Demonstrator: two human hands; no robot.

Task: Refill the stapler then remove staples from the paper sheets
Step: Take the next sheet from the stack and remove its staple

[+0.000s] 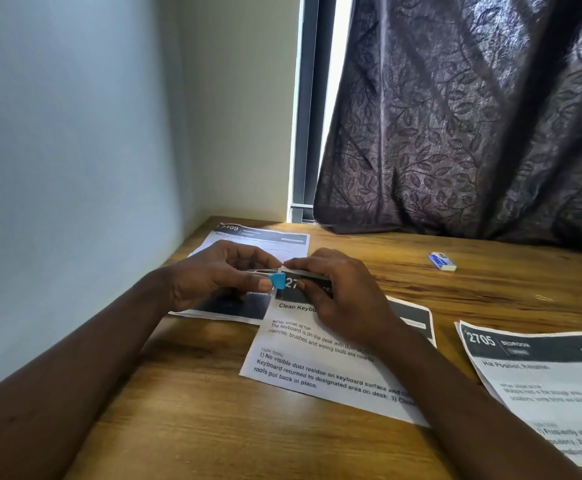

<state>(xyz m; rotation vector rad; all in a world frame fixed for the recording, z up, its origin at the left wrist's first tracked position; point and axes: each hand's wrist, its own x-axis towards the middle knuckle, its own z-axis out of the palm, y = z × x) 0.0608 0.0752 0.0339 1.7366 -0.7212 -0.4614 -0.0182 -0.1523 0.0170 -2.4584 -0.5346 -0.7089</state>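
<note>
A printed sheet headed "Clean Keyboard" (pixel 320 362) lies on the wooden desk (pixel 213 410) in front of me. My right hand (pixel 341 296) pinches its raised top-left corner. My left hand (pixel 213 275) is closed on a small tool with a blue tip (pixel 277 280) and thin metal parts, held against that same corner. Most of the tool is hidden inside my fingers. No staple is clearly visible at the corner.
Another printed sheet (pixel 265 240) lies behind my hands near the wall. A third sheet marked 2705 (pixel 552 386) lies at the right edge. A small blue and white box (pixel 442 261) rests farther back on the right. A dark patterned curtain (pixel 473 116) hangs at the desk's rear.
</note>
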